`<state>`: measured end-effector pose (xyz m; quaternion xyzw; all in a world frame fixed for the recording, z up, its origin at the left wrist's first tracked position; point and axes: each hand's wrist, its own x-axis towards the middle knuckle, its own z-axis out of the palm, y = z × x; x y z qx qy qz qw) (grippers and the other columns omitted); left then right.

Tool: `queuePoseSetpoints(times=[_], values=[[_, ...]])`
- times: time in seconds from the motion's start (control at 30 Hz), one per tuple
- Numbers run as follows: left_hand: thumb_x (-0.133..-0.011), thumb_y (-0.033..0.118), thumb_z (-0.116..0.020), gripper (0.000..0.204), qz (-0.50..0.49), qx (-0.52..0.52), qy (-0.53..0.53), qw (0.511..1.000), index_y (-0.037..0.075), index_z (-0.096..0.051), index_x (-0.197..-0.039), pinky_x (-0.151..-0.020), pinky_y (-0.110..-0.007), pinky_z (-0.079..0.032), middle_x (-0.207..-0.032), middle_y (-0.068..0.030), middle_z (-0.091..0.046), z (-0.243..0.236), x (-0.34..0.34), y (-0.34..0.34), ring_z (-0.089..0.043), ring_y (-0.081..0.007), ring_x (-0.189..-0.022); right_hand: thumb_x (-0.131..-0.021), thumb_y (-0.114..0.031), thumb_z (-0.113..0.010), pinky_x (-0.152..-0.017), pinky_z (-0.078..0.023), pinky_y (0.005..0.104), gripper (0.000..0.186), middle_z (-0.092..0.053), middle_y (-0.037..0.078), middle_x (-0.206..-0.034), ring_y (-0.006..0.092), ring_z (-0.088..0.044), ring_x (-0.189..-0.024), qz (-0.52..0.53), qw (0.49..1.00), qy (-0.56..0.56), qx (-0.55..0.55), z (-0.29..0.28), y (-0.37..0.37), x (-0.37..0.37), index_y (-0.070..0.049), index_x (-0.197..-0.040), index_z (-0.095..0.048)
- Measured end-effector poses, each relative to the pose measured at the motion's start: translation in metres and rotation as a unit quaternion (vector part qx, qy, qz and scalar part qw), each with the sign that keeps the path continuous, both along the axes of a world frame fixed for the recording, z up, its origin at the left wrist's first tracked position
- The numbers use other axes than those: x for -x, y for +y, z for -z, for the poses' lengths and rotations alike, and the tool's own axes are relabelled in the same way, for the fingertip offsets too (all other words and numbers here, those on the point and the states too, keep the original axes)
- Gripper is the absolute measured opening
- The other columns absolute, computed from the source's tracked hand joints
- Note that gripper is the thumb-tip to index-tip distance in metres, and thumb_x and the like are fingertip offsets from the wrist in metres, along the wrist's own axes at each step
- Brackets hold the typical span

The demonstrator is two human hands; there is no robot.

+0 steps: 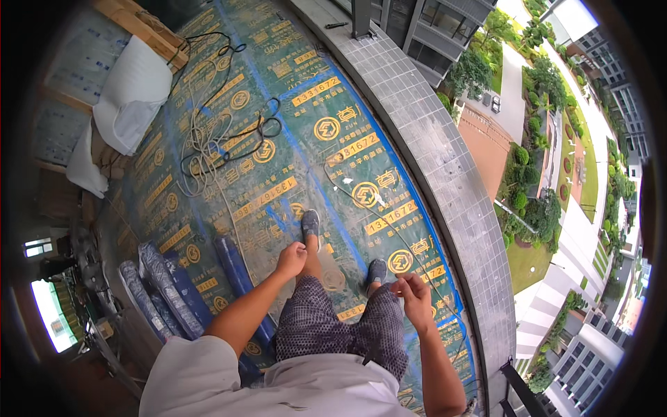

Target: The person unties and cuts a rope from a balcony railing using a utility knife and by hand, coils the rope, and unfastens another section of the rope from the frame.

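My left hand (292,260) is held in front of my left thigh, fingers curled into a loose fist. Whatever may be inside it is hidden. Over on the right, above my right knee, my right hand (415,295) has its thumb and fingertips pinched together. Anything between them is too small to name. The two hands are apart. Below them the floor is covered with a green protective sheet (333,276) printed in yellow, its seams taped in blue. My feet, in grey shoes (310,222), stand on this sheet.
Tangled white and black cables (208,149) lie ahead on the left. Long rolls in blue wrapping (167,288) lie at my left. White padded sacks (132,97) lean by wrapped panels. A low grey-tiled ledge (445,153) curves along my right, with a drop to gardens beyond.
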<state>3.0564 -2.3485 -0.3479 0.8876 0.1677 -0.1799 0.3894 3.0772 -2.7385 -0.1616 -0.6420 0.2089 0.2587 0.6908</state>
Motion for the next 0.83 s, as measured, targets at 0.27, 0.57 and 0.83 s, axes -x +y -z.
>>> queuePoseSetpoints(times=[0.27,0.57,0.83], values=[[-0.087,0.023,-0.073,0.038,0.142,-0.020,0.017,0.990,-0.001,-0.061,-0.114,-0.091,-0.047,-0.054,-0.110,-0.0206,-0.072,0.267,-0.246,-0.001,-0.068,-0.0400,-0.103,-0.105,-0.020,-0.061,-0.074,-0.056,0.0288,0.022,-0.073,0.006,-0.090,0.0134,-0.069,-0.080,0.124,0.971,0.203,-0.003,0.215,0.130,0.019,-0.001,-0.113,-0.068],[-0.089,0.030,-0.073,0.059,0.191,-0.214,-0.052,0.957,-0.001,-0.048,-0.132,-0.108,-0.049,-0.043,-0.124,-0.0252,-0.064,0.485,-0.374,-0.031,-0.055,-0.0448,-0.124,-0.099,-0.013,-0.065,-0.070,-0.057,0.0309,0.019,-0.073,0.012,-0.083,0.0144,-0.070,-0.075,-0.080,0.951,0.218,0.202,0.346,0.172,0.035,0.000,-0.112,-0.068],[-0.095,0.045,-0.067,0.054,0.252,-0.021,0.198,0.947,0.011,-0.051,-0.134,-0.107,-0.048,-0.043,-0.134,-0.0234,-0.064,0.506,-0.367,-0.037,-0.058,-0.0417,-0.126,-0.099,-0.015,-0.066,-0.069,-0.056,0.0313,0.019,-0.073,0.011,-0.083,0.0151,-0.070,-0.074,0.002,0.968,0.209,0.139,0.356,0.184,0.031,-0.002,-0.112,-0.068]])
